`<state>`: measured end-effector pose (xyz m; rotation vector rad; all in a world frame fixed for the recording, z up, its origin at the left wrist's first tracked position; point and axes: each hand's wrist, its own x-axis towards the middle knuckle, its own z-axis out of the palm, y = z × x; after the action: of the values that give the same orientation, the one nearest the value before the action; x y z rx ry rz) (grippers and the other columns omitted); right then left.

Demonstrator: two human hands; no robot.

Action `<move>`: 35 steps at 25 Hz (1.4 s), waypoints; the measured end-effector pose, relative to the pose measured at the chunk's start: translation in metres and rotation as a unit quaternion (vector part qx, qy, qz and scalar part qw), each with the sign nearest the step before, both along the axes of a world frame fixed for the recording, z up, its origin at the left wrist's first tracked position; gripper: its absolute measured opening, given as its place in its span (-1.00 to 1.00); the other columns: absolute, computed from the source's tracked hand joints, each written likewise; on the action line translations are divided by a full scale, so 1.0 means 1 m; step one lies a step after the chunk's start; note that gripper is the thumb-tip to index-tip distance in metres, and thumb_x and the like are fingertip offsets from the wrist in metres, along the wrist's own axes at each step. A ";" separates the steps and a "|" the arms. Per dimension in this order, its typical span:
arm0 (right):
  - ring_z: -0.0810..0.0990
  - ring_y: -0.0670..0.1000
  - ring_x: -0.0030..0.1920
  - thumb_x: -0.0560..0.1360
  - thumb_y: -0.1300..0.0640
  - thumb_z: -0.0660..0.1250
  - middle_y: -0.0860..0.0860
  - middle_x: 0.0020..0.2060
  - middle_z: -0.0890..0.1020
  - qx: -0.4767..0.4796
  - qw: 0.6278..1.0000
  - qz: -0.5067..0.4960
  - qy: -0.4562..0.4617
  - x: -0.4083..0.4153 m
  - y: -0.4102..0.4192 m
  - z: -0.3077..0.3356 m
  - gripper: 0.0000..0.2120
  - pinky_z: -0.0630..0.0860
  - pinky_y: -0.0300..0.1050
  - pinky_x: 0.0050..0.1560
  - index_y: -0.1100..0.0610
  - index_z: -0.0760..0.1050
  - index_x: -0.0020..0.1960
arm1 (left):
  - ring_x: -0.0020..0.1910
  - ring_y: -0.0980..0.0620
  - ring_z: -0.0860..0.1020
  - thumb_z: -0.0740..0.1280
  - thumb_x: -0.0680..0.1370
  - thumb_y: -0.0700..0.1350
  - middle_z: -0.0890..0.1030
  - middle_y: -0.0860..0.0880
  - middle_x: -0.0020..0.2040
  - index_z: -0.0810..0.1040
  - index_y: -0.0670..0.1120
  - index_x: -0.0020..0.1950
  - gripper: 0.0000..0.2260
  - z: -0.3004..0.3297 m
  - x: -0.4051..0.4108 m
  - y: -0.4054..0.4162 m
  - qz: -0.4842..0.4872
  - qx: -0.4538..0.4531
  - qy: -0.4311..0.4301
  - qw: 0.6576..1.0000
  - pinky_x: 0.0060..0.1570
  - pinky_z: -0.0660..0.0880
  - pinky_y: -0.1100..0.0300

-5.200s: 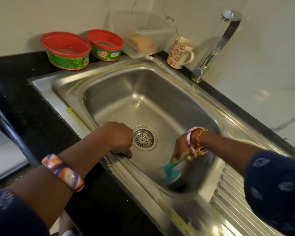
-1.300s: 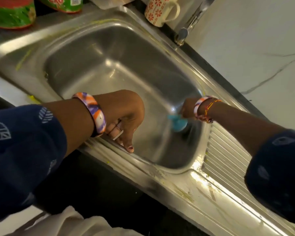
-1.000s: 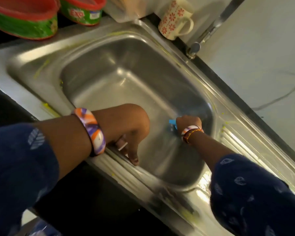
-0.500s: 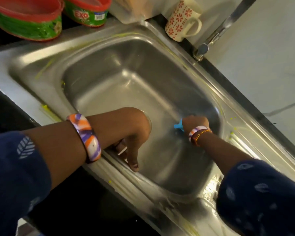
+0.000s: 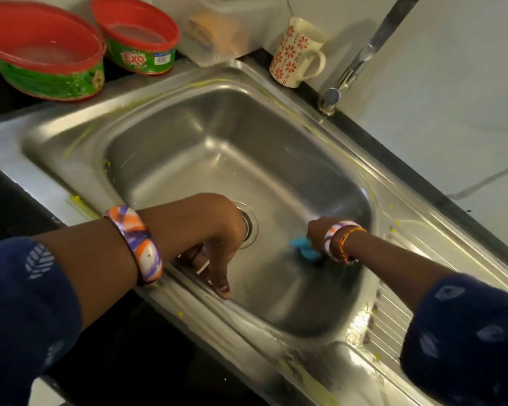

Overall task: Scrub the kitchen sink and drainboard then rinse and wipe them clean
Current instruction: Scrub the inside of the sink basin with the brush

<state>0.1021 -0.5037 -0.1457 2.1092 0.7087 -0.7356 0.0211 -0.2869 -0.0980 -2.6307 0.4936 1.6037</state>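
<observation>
A: We begin at the upper left of the frame; we count two red-rimmed tubs, the big tub (image 5: 41, 58) and the smaller tub (image 5: 140, 39) marked EXO; then one clear box (image 5: 214, 30), one mug (image 5: 295, 52) and one tap (image 5: 361, 57) toward the upper right.

B: And the sink (image 5: 217, 148) itself; one basin, its long axis going from upper left to lower right in the frame; one drain (image 5: 250, 224) in the middle, partly hidden by the wrist.

A: Yes; our left hand (image 5: 214, 238) rests on the near rim at centre-left, fingers bent downward over the edge, gripping no tool; it only props us.

B: To the right of it, our right hand (image 5: 317, 232) is low in the basin and curled round one blue scrubber (image 5: 304, 250); the scrubber lies on the basin floor near the right wall, just right of the drain.

A: So the right hand is the nearer one for the work; the drainboard (image 5: 399, 323) lies further right, at the lower right of the frame, with yellow-green smears on it.

B: We judge that scrubbing is not finished; the coming stroke should go along the floor toward that right wall, then up to the drainboard; rinsing is not yet begun, no water runs.
</observation>
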 end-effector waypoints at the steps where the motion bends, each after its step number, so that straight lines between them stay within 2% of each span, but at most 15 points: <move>1: 0.66 -0.08 -0.12 0.53 0.04 0.25 0.03 -0.06 0.67 -0.041 0.995 -0.004 0.088 -0.004 0.005 -0.004 -0.74 0.54 -0.23 -0.03 0.15 0.57 0.12 | -0.36 0.05 0.51 0.33 0.47 0.19 0.64 -0.12 -0.06 0.62 -0.13 0.09 -0.58 -0.001 0.001 -0.001 -0.019 0.005 0.010 1.000 -0.67 0.35 0.46; 2: 0.63 -0.12 -0.23 0.54 0.07 0.24 0.02 -0.11 0.68 -0.065 0.988 -0.029 0.135 -0.001 0.006 -0.001 -0.76 0.54 -0.25 -0.07 0.15 0.58 0.09 | -0.35 0.05 0.53 0.33 0.47 0.20 0.66 -0.11 -0.02 0.63 -0.12 0.08 -0.58 0.000 -0.001 -0.002 -0.037 0.006 0.016 0.999 -0.65 0.36 0.46; 3: 0.62 -0.11 -0.24 0.53 0.09 0.25 0.01 -0.12 0.68 -0.079 0.989 -0.046 0.120 0.007 0.007 0.011 -0.77 0.52 -0.26 -0.10 0.15 0.58 0.08 | -0.33 0.05 0.57 0.33 0.47 0.21 0.66 -0.09 0.03 0.63 -0.11 0.08 -0.58 0.001 -0.001 -0.002 -0.041 0.005 0.012 0.999 -0.64 0.36 0.45; 6: 0.62 0.05 0.07 0.49 0.06 0.30 0.01 0.05 0.64 0.034 0.987 -0.113 -0.111 0.027 0.003 0.042 -0.75 0.48 -0.16 -0.01 0.13 0.57 0.11 | -0.11 -0.06 0.63 0.30 0.48 0.21 0.64 -0.10 0.11 0.61 -0.11 0.11 -0.56 0.002 -0.001 -0.002 -0.053 0.003 0.002 0.999 -0.61 0.36 0.46; 8: 0.60 0.08 0.14 0.51 0.06 0.26 0.02 0.10 0.63 0.032 0.983 -0.062 -0.169 0.015 0.001 0.031 -0.75 0.49 -0.11 0.05 0.12 0.55 0.12 | -0.15 -0.02 0.57 0.30 0.49 0.20 0.63 -0.13 0.12 0.61 -0.14 0.12 -0.56 -0.001 -0.001 -0.003 -0.046 -0.005 0.012 0.999 -0.65 0.34 0.48; 11: 0.60 0.09 0.13 0.50 0.10 0.28 0.05 0.09 0.63 0.037 0.992 -0.075 -0.097 -0.001 0.011 0.010 -0.75 0.52 -0.09 0.05 0.16 0.55 0.13 | -0.21 -0.01 0.53 0.30 0.50 0.19 0.63 -0.16 0.13 0.61 -0.15 0.13 -0.55 -0.001 -0.001 -0.001 -0.045 -0.014 0.012 0.999 -0.67 0.33 0.48; 14: 0.60 0.01 -0.07 0.46 0.13 0.36 0.02 -0.09 0.61 -0.016 0.996 -0.089 0.017 0.008 0.014 0.005 -0.74 0.52 -0.15 -0.04 0.16 0.56 0.14 | -0.20 0.00 0.53 0.29 0.50 0.20 0.63 -0.13 0.13 0.61 -0.13 0.13 -0.56 -0.002 -0.001 0.000 -0.038 -0.017 0.008 0.999 -0.60 0.36 0.46; 19: 0.61 0.11 0.10 0.51 0.03 0.28 0.04 0.07 0.64 0.075 0.977 -0.049 -0.194 0.029 0.010 0.040 -0.75 0.52 -0.08 0.02 0.09 0.57 0.13 | -0.27 0.02 0.54 0.32 0.48 0.20 0.65 -0.11 0.10 0.62 -0.12 0.10 -0.57 -0.003 0.001 0.001 -0.040 -0.027 0.010 0.999 -0.58 0.38 0.44; 21: 0.59 0.14 0.14 0.51 0.01 0.27 0.08 0.10 0.63 0.079 0.980 -0.065 -0.170 0.013 0.007 0.034 -0.71 0.52 -0.05 0.05 0.12 0.55 0.15 | -0.33 0.02 0.52 0.31 0.48 0.20 0.64 -0.12 0.10 0.62 -0.13 0.10 -0.57 -0.003 0.001 0.001 -0.045 -0.027 0.015 0.998 -0.58 0.38 0.45; 24: 0.57 0.13 0.18 0.51 0.10 0.27 0.10 0.15 0.60 0.082 0.981 -0.134 -0.110 -0.006 0.014 0.006 -0.71 0.51 -0.05 0.09 0.16 0.52 0.19 | -0.26 -0.02 0.51 0.31 0.49 0.21 0.63 -0.11 -0.02 0.61 -0.14 0.11 -0.55 -0.006 0.001 0.003 -0.051 -0.027 0.024 0.998 -0.50 0.39 0.36; 27: 0.62 0.09 0.08 0.46 0.14 0.35 0.09 0.08 0.64 0.051 0.981 -0.189 0.004 0.015 0.017 0.012 -0.74 0.53 -0.13 0.04 0.21 0.56 0.13 | -0.21 0.00 0.52 0.30 0.49 0.21 0.64 -0.11 0.02 0.62 -0.14 0.09 -0.56 -0.005 0.000 0.002 -0.055 -0.041 0.008 0.998 -0.50 0.38 0.36; 29: 0.64 0.06 0.00 0.41 0.11 0.40 0.06 0.00 0.67 0.060 0.985 -0.157 -0.038 0.031 0.013 0.035 -0.73 0.56 -0.11 0.06 0.15 0.60 0.09 | -0.24 0.00 0.53 0.31 0.49 0.20 0.65 -0.12 0.09 0.63 -0.14 0.09 -0.57 -0.005 0.001 0.005 -0.049 -0.053 0.006 0.997 -0.51 0.39 0.39; 31: 0.63 0.07 0.03 0.38 0.22 0.40 0.05 0.05 0.65 0.113 0.978 -0.150 -0.086 0.041 0.007 0.065 -0.62 0.57 -0.12 0.05 0.06 0.58 0.19 | -0.25 0.00 0.54 0.34 0.48 0.17 0.65 -0.14 0.07 0.62 -0.14 0.09 -0.59 -0.007 0.004 0.009 -0.035 -0.065 0.029 0.997 -0.43 0.44 0.36; 33: 0.61 0.06 -0.05 0.40 0.31 0.35 0.09 0.07 0.64 0.162 0.971 -0.173 -0.038 0.040 0.005 0.087 -0.54 0.56 -0.18 0.00 0.05 0.52 0.27 | -0.13 -0.01 0.58 0.38 0.48 0.10 0.65 -0.15 0.05 0.62 -0.13 0.07 -0.67 -0.007 0.009 0.014 -0.017 -0.071 0.063 0.995 -0.30 0.51 0.28; 35: 0.57 0.02 -0.12 0.45 0.26 0.32 0.08 -0.04 0.65 0.187 0.968 -0.165 -0.030 0.035 0.005 0.085 -0.60 0.51 -0.26 -0.12 0.06 0.52 0.28 | 0.04 0.00 0.61 0.41 0.47 0.03 0.65 -0.10 0.09 0.62 -0.09 0.07 -0.74 -0.005 0.014 0.019 -0.022 -0.072 0.075 0.994 -0.22 0.54 0.22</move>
<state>0.1367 -0.4986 -0.0607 2.6262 0.4946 -0.7539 0.0350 -0.2675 -0.1032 -2.5888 0.6934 1.8280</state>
